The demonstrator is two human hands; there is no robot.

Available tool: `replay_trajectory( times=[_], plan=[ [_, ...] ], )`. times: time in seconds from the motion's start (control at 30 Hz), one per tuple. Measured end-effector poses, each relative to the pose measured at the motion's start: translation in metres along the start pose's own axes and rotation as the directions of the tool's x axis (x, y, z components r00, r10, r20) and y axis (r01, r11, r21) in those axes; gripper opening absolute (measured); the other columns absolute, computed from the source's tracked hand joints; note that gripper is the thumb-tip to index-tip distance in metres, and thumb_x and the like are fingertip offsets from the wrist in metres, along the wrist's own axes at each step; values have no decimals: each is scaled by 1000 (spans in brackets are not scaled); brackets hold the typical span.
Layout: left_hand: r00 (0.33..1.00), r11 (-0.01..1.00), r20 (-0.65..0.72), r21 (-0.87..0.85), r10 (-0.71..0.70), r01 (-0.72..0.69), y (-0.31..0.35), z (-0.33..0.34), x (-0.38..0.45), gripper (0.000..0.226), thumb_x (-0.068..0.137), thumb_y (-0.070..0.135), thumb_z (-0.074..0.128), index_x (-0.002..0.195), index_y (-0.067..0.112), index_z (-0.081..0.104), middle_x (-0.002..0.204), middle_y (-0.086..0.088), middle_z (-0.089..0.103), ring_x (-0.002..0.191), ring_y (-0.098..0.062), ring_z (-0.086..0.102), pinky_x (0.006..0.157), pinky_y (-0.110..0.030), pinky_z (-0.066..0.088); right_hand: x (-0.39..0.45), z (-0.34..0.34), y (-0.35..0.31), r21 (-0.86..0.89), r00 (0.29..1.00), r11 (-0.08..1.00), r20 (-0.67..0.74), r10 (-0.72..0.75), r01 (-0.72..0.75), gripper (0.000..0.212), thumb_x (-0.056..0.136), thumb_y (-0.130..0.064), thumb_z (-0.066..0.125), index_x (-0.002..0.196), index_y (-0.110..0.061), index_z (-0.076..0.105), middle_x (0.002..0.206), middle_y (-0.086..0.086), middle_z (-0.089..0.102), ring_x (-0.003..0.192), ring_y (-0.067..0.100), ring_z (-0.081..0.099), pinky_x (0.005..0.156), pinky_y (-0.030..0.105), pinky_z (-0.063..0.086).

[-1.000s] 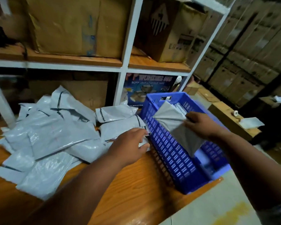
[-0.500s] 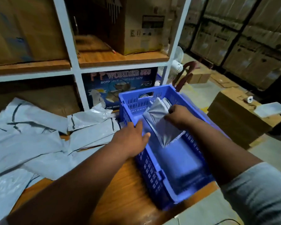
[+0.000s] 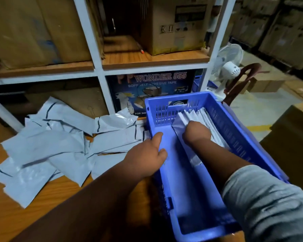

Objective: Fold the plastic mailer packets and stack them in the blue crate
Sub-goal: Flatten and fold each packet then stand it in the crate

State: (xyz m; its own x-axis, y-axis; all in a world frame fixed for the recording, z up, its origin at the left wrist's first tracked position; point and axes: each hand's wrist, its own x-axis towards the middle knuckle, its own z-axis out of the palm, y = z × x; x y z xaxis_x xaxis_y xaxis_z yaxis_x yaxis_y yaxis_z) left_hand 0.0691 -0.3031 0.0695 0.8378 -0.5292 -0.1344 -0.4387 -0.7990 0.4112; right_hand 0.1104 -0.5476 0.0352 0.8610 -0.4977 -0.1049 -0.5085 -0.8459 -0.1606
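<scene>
Pressing down into the blue crate, my right hand sits low in the frame's centre-right, its fingers curled under and out of sight against a folded grey mailer packet; I cannot tell whether they pinch it or only push it. That packet leans against a row of folded packets standing on edge along the crate's right wall. My left hand rests on the crate's left rim at centre frame, thumb inside on the wall and fingers loose, gripping nothing that I can make out.

The crate stands on a wooden table, its near end reaching past the table's edge at the lower right. Left of it, across the middle left of the frame, lies a loose heap of unfolded grey mailers with dark sealing strips, overlapping each other.

Behind, a white shelving frame carries cardboard boxes in the upper frame, and a blue adhesive tape carton sits below. A white fan stands at the right, with stacked cartons beyond it.
</scene>
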Motion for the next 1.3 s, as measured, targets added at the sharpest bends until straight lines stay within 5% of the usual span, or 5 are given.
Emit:
replay_trajectory(
  times=[0.43, 0.6, 0.9, 1.07, 1.3],
  plan=[
    [999, 999, -24, 21, 48, -48, -14, -13, -5, 81, 103, 77, 26, 169, 40, -2, 148, -6, 54, 124, -33, 62, 96, -48, 54, -23, -40, -4, -12, 978, 995, -182, -99, 98, 31, 92, -29, 64, 119, -16, 56, 118, 12, 68, 110, 39, 66, 78, 41, 46],
    [994, 998, -96, -31, 57, -60, -46, -38, -16, 51, 108, 57, 44, 154, 34, 40, 139, -3, 62, 124, -27, 62, 97, -43, 54, -57, -75, -57, -6, 962, 974, -151, -226, 228, 25, 95, -40, 58, 80, -21, 54, 78, 2, 60, 89, 35, 67, 66, 35, 41],
    [982, 994, -179, -104, -57, 38, -136, -79, -58, 46, 104, 53, 54, 138, 23, 58, 117, -2, 72, 112, -26, 65, 89, -41, 55, -131, -68, -200, -284, 742, 716, -21, -670, 638, 19, 100, -42, 57, 95, -24, 57, 99, 3, 68, 98, 33, 67, 67, 38, 48],
    [970, 984, -181, -96, -163, 148, -210, -80, -93, 38, 101, 53, 53, 118, 23, 69, 113, -4, 72, 105, -28, 67, 89, -44, 58, -155, -5, -269, -181, 701, 679, 111, -705, 711, 28, 98, -49, 65, 112, -25, 68, 115, 4, 70, 108, 28, 67, 75, 35, 50],
    [940, 981, -282, -79, -193, 178, -314, -93, -149, 18, 100, 33, 58, 90, 22, 66, 93, -3, 70, 92, -25, 66, 77, -36, 47, -173, 65, -381, -55, 573, 573, -2, -819, 818, 43, 87, -53, 69, 118, -24, 62, 111, 5, 59, 99, 31, 62, 75, 42, 54]
  ],
)
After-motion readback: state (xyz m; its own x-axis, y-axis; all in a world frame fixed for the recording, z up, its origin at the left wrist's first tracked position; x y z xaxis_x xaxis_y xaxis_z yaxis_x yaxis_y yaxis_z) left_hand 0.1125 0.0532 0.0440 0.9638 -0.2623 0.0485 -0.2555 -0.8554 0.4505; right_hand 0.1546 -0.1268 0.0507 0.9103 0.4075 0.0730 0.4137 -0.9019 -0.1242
